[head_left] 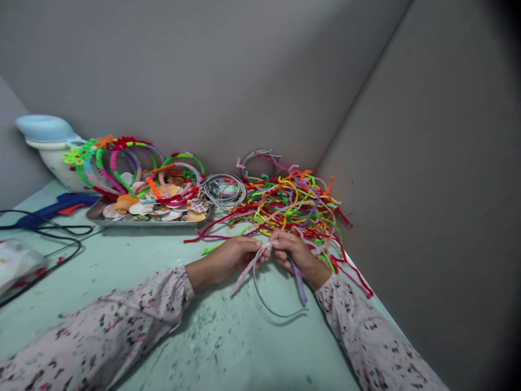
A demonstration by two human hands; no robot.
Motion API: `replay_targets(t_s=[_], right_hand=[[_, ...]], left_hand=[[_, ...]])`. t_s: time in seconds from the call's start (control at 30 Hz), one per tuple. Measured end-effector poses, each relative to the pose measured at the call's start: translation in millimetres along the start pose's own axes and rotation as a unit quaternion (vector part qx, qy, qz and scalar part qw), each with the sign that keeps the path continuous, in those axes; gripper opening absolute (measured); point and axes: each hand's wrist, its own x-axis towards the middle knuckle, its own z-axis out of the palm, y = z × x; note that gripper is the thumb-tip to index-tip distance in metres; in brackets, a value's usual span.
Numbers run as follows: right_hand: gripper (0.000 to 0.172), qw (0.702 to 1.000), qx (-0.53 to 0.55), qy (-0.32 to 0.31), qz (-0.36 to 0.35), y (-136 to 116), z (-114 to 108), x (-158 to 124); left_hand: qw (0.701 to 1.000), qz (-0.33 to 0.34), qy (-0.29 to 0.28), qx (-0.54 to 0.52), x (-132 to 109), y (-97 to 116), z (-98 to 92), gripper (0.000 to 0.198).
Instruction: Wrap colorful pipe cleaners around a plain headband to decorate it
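Note:
Between my two hands is a thin grey headband [260,293], its bare end curving down toward the table. A pale pink pipe cleaner [243,278] crosses the band at the pinch, its tail hanging below my left hand. My left hand [230,260] is closed, thumb and finger pinching the pink pipe cleaner against the band. Close beside it, my right hand [296,255] is closed on the band too. A purple fuzzy length [300,282] sticks out below the right palm; how it joins the band is hidden by the fingers.
Behind my hands lies a tangled heap of coloured pipe cleaners [293,201]. Left of it are coiled grey bands [223,190] and a metal tray [150,223] with shells [140,208] and fuzzy-wrapped headbands [116,174]. A blue glue gun [57,209], cables and a blue-lidded container [57,157] stand far left.

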Motion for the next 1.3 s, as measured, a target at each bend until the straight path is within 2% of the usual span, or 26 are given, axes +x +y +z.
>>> replay_targets(t_s=[0.13, 0.37, 0.6, 0.87, 1.07, 1.2, 1.3], right_hand=[[0.013, 1.0, 0.0, -0.003, 0.0, -1.2, 1.7, -1.1], [0.015, 1.0, 0.001, -0.011, 0.008, -3.5, 3.4, -2.5], [0.014, 1.0, 0.001, -0.007, 0.013, -4.0, 3.8, -3.5], [0.01, 1.0, -0.002, -0.019, 0.01, -4.0, 1.7, -3.7], [0.011, 0.999, 0.003, -0.037, 0.019, -3.6, 0.3, -4.7], [0.011, 0.998, 0.002, -0.064, 0.025, -3.1, -3.0, -4.3], [0.01, 0.996, -0.013, -0.087, 0.033, -4.0, -4.4, -4.3]], left_hand=[[0.997, -0.024, -0.013, -0.074, -1.5, 2.6, 2.5, 0.016], [0.995, -0.04, -0.014, -0.093, -0.3, -1.6, 0.2, 0.018], [0.986, -0.083, -0.059, -0.129, -3.8, 1.3, 3.1, 0.018], [0.992, -0.076, -0.052, -0.089, -1.8, -4.0, -4.3, 0.02], [0.994, -0.072, -0.048, -0.071, -2.9, -1.7, -1.3, 0.023], [0.995, -0.069, -0.068, -0.005, -4.4, 0.6, -1.3, 0.029], [0.991, -0.045, -0.071, 0.104, -5.4, 2.7, -5.2, 0.034]])
